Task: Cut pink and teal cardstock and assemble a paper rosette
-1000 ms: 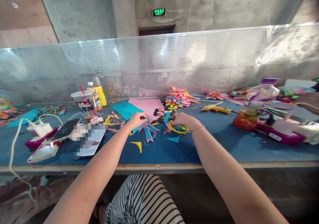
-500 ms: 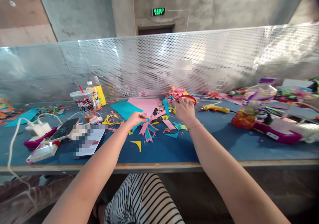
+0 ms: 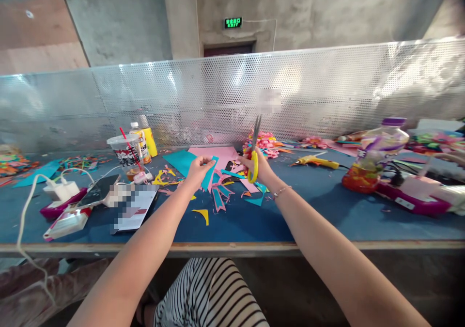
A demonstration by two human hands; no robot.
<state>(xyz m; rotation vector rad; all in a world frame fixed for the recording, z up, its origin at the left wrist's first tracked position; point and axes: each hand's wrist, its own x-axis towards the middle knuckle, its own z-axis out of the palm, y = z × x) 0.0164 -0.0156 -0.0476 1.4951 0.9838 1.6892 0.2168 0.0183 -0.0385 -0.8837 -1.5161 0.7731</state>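
My left hand (image 3: 200, 168) is closed in a pinch on a blue paper strip (image 3: 209, 174), held above the cuttings. Upright in my right hand (image 3: 262, 167) is a pair of scissors (image 3: 256, 138). Their blades point up and a yellow handle ring (image 3: 253, 169) shows at the near side of the hand. Between and below the hands lie pink and blue strips with notched ends (image 3: 219, 198). Behind my left hand are a blue paper sheet (image 3: 178, 161) and a pink paper sheet (image 3: 218, 151). A yellow scrap (image 3: 202, 215) rests closer to the table edge.
A drink cup with a red straw (image 3: 127, 155), phone (image 3: 99, 190) and power strip (image 3: 63, 203) stand left. To the right are a yellow glue gun (image 3: 315, 162) and purple-capped bottle (image 3: 376, 157). A perforated metal panel (image 3: 218, 89) runs along the back.
My right hand has picked up the scissors from the back of the table and turned them blades up. My left hand has raised the blue strip slightly.
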